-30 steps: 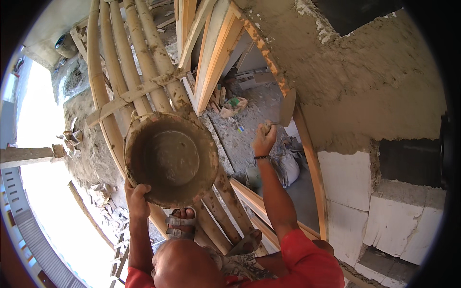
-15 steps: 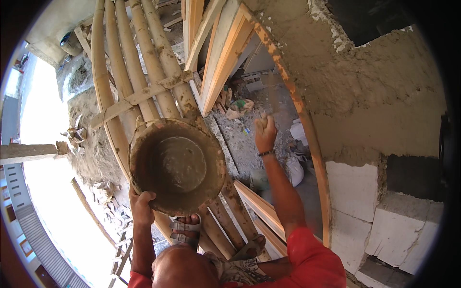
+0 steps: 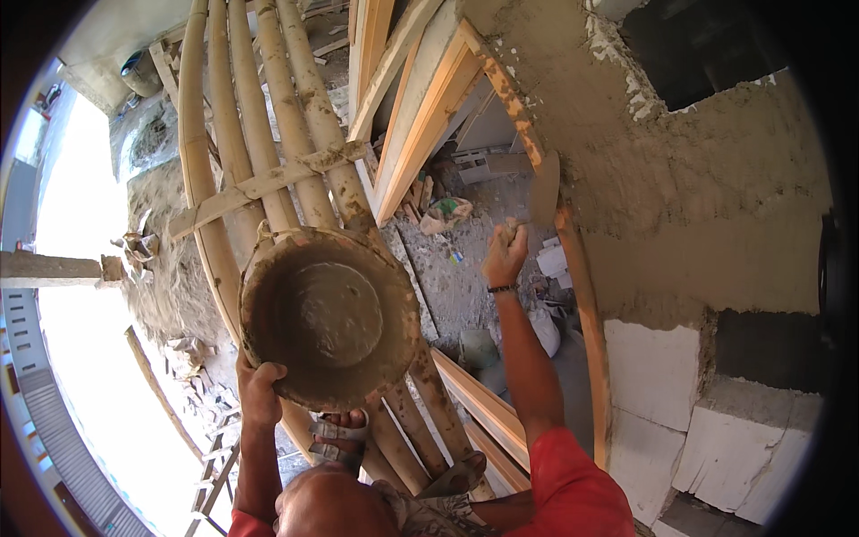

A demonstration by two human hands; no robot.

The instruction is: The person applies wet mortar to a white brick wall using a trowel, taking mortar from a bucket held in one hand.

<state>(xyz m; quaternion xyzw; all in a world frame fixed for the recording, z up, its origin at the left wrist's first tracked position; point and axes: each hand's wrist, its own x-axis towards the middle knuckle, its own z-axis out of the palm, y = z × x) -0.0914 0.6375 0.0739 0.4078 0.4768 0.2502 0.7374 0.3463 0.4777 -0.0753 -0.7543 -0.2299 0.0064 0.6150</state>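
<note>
A round, mud-caked bucket (image 3: 255, 295) holds wet grey mortar (image 3: 335, 313) at its bottom. My left hand (image 3: 259, 389) is closed on its near-left rim, with the thumb over the edge. My right hand (image 3: 506, 255) is a fist round the handle of a trowel (image 3: 545, 190), the handle mostly hidden by my fingers. The trowel's mortar-coloured blade stands on edge and overlaps the orange wooden frame (image 3: 586, 331) at the border of the plastered wall (image 3: 707, 206). Whether the blade touches the wall I cannot tell.
Bamboo poles (image 3: 295, 116) tied by a wooden crosspiece (image 3: 268, 188) form the platform under my sandalled feet (image 3: 340, 434). Rubble and sacks (image 3: 445, 215) lie on the floor below, through the opening. Bare white blocks (image 3: 653, 367) and dark recesses (image 3: 769, 349) are at right.
My right hand has shifted slightly right, and the trowel blade has swung from above the opening to the frame at the wall's edge. My left hand still grips the bucket.
</note>
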